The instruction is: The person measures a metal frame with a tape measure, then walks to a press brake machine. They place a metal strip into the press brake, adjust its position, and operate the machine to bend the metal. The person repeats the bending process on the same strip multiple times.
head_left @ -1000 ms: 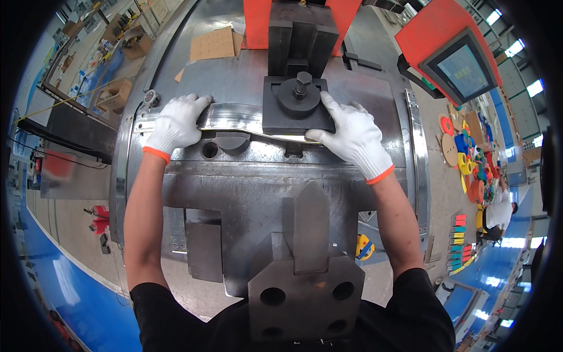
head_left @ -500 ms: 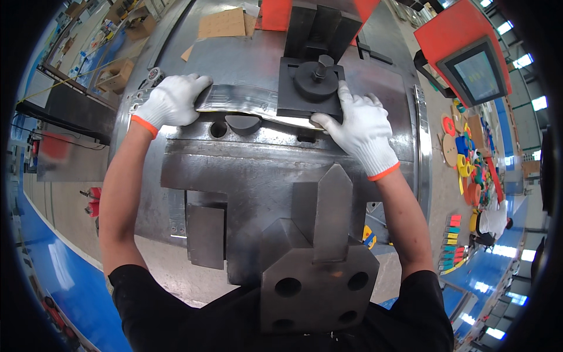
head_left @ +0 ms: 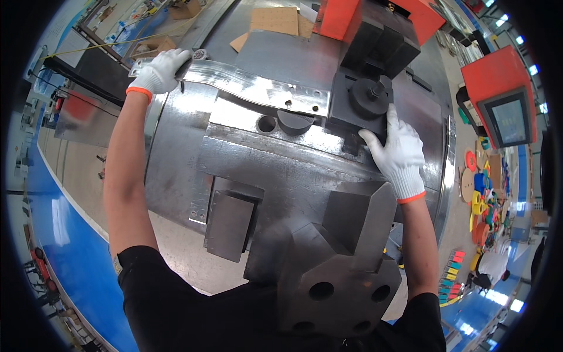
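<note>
My left hand (head_left: 159,73), in a white knit glove with an orange cuff, is closed around the left part of a long, shiny metal bar (head_left: 252,85). The bar bends gently, and its right end, pierced with holes, stops beside a dark square block (head_left: 345,111). A round die (head_left: 368,97) with a bolt sits on that block. My right hand (head_left: 400,149), gloved alike, rests at the block's near right side with thumb and fingers spread, holding nothing. A dark half-round piece (head_left: 295,122) sits just below the bar, next to a round hole.
A heavy pointed steel block (head_left: 340,281) with round holes stands close to my body. Behind the die rises a dark and red machine part (head_left: 381,41). A red-cased screen (head_left: 505,117) is at right. Cardboard sheets (head_left: 274,20) lie at the back.
The bar has shifted left with my left hand, and its holed right end now shows left of the square block. My right hand has let go of the bar. The view has also turned.
</note>
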### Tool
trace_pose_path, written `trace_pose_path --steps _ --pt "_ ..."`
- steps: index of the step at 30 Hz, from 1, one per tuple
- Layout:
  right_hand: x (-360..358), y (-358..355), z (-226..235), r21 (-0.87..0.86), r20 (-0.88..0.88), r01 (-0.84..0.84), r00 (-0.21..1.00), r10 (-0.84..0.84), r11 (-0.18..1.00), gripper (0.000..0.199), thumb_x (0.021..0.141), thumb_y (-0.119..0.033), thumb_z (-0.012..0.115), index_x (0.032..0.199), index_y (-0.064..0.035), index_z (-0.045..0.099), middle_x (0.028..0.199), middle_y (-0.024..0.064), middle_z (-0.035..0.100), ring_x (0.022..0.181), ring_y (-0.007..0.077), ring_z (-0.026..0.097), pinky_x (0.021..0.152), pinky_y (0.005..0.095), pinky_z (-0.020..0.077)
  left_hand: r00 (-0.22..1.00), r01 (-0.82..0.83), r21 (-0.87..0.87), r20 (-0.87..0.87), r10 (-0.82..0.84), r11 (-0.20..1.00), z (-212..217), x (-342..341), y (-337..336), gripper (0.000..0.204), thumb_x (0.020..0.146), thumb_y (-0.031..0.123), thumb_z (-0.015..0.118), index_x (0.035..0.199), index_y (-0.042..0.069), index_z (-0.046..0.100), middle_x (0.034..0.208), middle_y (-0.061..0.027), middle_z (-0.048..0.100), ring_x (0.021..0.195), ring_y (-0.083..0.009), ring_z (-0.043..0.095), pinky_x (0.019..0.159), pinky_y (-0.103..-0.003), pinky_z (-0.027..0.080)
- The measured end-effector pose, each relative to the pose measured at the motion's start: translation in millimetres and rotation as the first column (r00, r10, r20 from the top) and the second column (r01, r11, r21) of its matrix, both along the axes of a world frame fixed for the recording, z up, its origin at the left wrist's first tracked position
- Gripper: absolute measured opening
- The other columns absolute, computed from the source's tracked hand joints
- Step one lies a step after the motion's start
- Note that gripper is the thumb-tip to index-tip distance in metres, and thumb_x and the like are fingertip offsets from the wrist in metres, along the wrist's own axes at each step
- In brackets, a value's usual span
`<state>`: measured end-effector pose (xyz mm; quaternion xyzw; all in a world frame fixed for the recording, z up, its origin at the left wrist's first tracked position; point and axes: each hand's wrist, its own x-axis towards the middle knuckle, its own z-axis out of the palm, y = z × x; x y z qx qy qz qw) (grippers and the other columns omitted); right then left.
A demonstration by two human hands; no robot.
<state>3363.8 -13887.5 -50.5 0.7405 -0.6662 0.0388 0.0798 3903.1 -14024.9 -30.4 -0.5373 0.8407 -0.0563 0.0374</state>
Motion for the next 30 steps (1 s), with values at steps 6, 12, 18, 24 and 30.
trace_pose_path --steps 6,12,18,24,30 --pt "13.1 -3.7 -0.2 0.017 0.024 -0.015 1.0 0.015 1.0 0.104 0.087 -0.076 0.067 0.152 0.0043 0.048 0.105 0.0223 0.073 0.097 0.0387 0.071 0.09 0.0489 0.0554 0.934 -0.352 0.022 -0.057 0.353 0.936 -22.6 49.4 84.3 0.04 0.083 0.01 0.065 0.121 0.004 0.057 0.116 -0.0245 0.068 0.112 -0.0454 0.066 0.098 -0.052 0.053" --pt "-1.6 -3.5 -0.8 -0.001 0.083 0.008 0.997 -0.008 1.0 0.105 0.084 -0.072 0.074 0.155 0.0014 0.048 0.111 0.0234 0.073 0.103 0.0393 0.071 0.092 0.0492 0.0555 0.766 -0.57 0.261 -0.177 0.619 0.779 -8.7 -29.0 187.8 0.065 0.078 0.022 0.073 0.138 0.002 0.053 0.111 -0.0319 0.071 0.109 -0.0477 0.069 0.096 -0.054 0.054" --pt "-15.3 7.1 5.9 -0.126 0.347 -0.013 0.936 0.056 0.992 0.094 0.083 -0.05 0.087 0.155 -0.0029 0.05 0.124 0.0232 0.071 0.114 0.039 0.07 0.099 0.046 0.0547 0.625 -0.626 0.565 -0.048 0.779 0.537 26.3 -84.6 235.3 0.098 0.076 0.032 0.077 0.161 0.007 0.035 0.125 -0.0267 0.07 0.117 -0.0431 0.069 0.099 -0.049 0.055" --pt "-44.7 18.1 27.5 -0.176 0.779 0.102 0.623 0.075 0.979 0.06 0.097 -0.014 0.076 0.151 0.0032 0.054 0.132 0.0183 0.068 0.123 0.0229 0.066 0.108 0.0363 0.0498 0.334 -0.443 0.55 -0.631 0.7 0.708 -0.2 -82.9 260.0 0.084 0.072 0.012 0.081 0.148 -0.004 0.051 0.098 -0.0038 0.06 0.086 -0.0145 0.059 0.081 -0.029 0.051" --pt "0.3 28.9 96.5 0.088 0.972 -0.201 0.233 -0.04 0.976 0.049 0.103 -0.01 0.065 0.149 0.003 0.057 0.125 0.0118 0.074 0.114 0.0158 0.068 0.1 0.0308 0.0533 -0.17 -0.305 0.379 -0.925 0.341 0.874 22.7 -128.9 232.6 0.082 0.075 0.012 0.08 0.149 -0.004 0.049 0.095 -0.0045 0.061 0.078 -0.01 0.058 0.067 -0.025 0.048"
